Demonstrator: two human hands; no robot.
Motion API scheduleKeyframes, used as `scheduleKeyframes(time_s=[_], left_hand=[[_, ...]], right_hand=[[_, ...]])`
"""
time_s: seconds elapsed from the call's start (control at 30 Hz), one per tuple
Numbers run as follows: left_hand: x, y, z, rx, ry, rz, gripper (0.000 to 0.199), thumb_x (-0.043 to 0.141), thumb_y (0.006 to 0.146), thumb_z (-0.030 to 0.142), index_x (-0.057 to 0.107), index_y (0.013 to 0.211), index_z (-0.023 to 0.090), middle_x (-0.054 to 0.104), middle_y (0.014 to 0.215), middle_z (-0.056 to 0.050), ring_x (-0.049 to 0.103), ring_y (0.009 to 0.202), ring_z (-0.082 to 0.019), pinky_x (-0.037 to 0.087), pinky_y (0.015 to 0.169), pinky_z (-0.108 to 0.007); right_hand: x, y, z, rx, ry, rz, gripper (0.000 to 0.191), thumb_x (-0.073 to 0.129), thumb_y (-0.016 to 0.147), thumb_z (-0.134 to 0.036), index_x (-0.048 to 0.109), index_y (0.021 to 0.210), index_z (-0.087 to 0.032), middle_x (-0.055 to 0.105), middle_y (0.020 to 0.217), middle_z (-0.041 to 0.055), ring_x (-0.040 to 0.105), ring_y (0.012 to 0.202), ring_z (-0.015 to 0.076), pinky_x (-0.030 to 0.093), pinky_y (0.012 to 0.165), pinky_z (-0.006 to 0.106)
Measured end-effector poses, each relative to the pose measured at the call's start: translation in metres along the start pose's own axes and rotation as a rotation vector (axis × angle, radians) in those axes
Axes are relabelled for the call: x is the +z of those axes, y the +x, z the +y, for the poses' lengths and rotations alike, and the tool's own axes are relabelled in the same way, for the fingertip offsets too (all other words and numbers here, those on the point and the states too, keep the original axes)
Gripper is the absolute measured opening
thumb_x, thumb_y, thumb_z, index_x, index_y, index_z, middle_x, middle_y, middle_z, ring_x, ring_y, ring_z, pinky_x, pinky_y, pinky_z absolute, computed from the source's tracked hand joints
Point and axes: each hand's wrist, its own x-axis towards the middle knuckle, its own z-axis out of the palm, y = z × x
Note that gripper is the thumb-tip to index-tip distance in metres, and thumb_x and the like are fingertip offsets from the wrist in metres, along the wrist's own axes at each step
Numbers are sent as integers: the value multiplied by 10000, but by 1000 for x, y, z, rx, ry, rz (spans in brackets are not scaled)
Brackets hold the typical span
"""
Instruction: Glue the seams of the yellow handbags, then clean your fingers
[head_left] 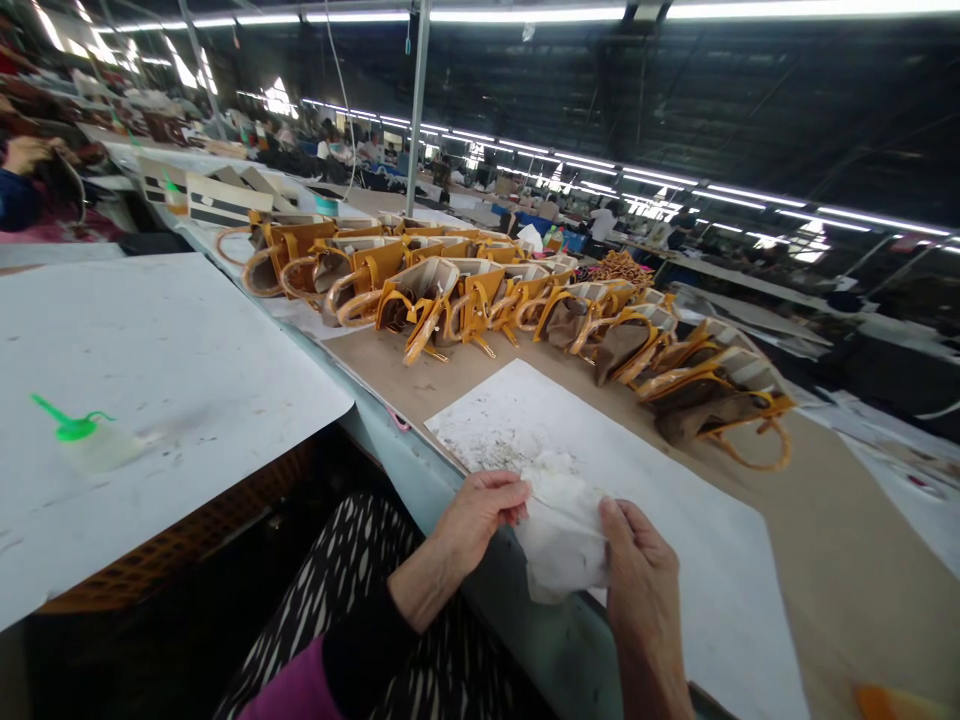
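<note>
Between my two hands hangs a crumpled white cloth (562,545), thin and slightly stained, at the near edge of the table. My left hand (480,515) pinches its left corner between thumb and fingers. On the other side, my right hand (641,560) grips the right edge with the thumb on top. Beneath the cloth lies a white sheet (697,540) with dark smudges near its far left corner. Whether the cloth touches the sheet, I cannot tell.
Several tan bags with looped handles (472,290) stand in rows on brown paper (847,540) across the table. To the left, a squeeze bottle with a green spout (90,440) is on another white-covered table (187,330). A metal pole (418,110) rises behind the bags. A person's hand (30,155) shows far left.
</note>
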Motion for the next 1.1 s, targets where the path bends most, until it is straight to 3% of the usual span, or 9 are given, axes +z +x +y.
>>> scheduleKeyframes(time_s=[0.23,0.33,0.4,0.5,0.57,0.7,0.87,0.97,1.1], left_hand=[[3,-4,2,45,-12,-70,316,811,619,362,601,559,134,492,497,11,423,515,-83,350,570,-214],[3,-3,8,70,-48,-122,434,777,639,525,607,577,131,556,644,-28,507,632,-111,402,654,-221],[2,-5,8,44,-41,-164,481,753,642,594,663,696,125,602,767,-55,553,738,-135,421,722,-229],[4,-9,-2,-92,35,-248,516,860,547,454,682,927,154,646,818,-52,596,765,-165,440,733,-261],[6,-12,-10,-167,60,-285,574,903,459,301,676,969,167,667,809,-46,609,726,-178,450,706,-276],[8,-14,-18,-169,97,-212,366,842,538,354,711,771,104,647,647,-47,547,552,-134,403,567,-238],[6,-15,-12,-127,255,-87,293,781,592,409,680,576,135,562,485,-8,416,416,-86,268,440,-223],[5,-18,-2,-113,345,-138,209,737,623,347,691,571,150,553,480,-2,403,429,-87,256,446,-219],[3,-22,11,-154,384,-267,173,682,649,265,760,756,155,662,630,-33,509,527,-118,358,541,-220]], right_hand=[[0,-2,-1,-56,75,115,390,692,690,-550,662,773,-169,551,565,-27,433,509,140,334,429,258],[4,-7,-7,20,145,69,382,691,692,-547,649,771,-175,536,537,-37,430,478,133,323,402,251],[9,-10,-14,87,194,33,368,705,674,-535,636,752,-183,538,526,-38,424,450,127,323,386,249],[19,-12,-21,125,319,5,348,729,645,-500,628,760,-188,618,611,-3,483,479,138,365,400,252],[24,-12,-21,129,396,-6,345,737,637,-490,620,777,-197,646,667,10,530,528,153,392,421,252],[21,-8,-16,115,414,34,344,759,615,-476,572,730,-212,597,626,-35,508,526,128,410,443,232],[1,1,-13,74,376,184,301,740,677,-447,576,718,-198,546,588,-59,445,496,87,368,424,189],[-7,5,-11,62,368,226,307,745,670,-445,582,719,-191,537,591,-58,442,500,87,359,415,187],[-14,8,-12,58,360,269,301,743,668,-438,584,738,-192,541,602,-55,441,495,91,356,412,198]])
